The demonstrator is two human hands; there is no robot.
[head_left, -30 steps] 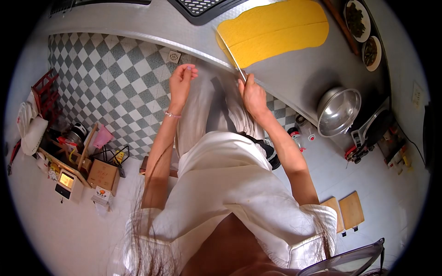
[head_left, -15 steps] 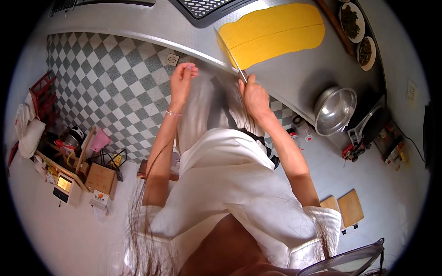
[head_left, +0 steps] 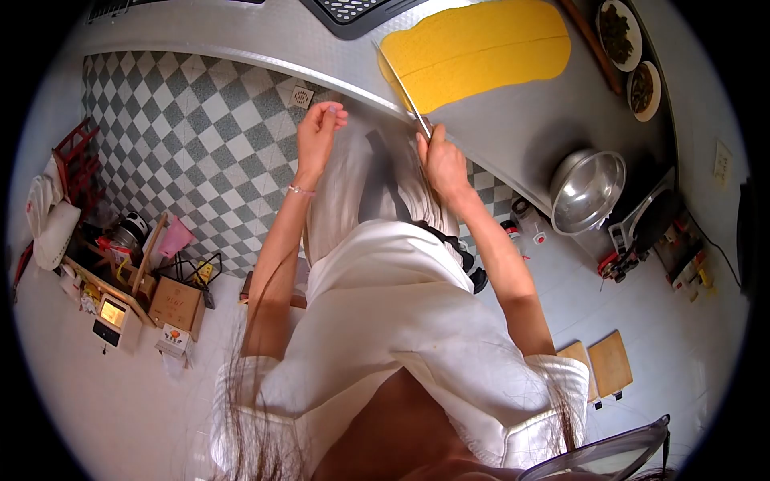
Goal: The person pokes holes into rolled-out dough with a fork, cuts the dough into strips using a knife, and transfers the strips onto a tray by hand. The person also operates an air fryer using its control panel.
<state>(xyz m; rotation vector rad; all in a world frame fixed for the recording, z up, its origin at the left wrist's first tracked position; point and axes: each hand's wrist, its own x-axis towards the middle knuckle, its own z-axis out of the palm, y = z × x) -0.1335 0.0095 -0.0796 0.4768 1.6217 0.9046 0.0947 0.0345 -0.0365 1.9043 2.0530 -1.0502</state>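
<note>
Basically, a knife (head_left: 395, 68) is gripped by the right hand (head_left: 445, 167), fingers clamped around the handle. The blade is pointed toward 11 o'clock from that hand and is laid along the 9 o'clock end of a yellow dough sheet (head_left: 481, 48); whether the dough is pressed by the edge can't be told. The sheet is spread flat on the metal tabletop (head_left: 513, 128), between 12 and 1 o'clock from the right hand, and is marked lengthwise by one thin line.

The left hand (head_left: 318, 132) is held between 9 and 10 o'clock from the right, fingers loosely half-curled, nothing gripped, near the tabletop's front edge. A bracelet (head_left: 301, 190) is worn on that wrist.

Also seen, from the dough: a black perforated tray (head_left: 357, 18) at 9–10 o'clock, cut off by the frame; a wooden rod (head_left: 589, 44) at 3; two filled white bowls just beyond it, 3 to 4; a shiny metal bowl (head_left: 589, 192) at 5.
</note>
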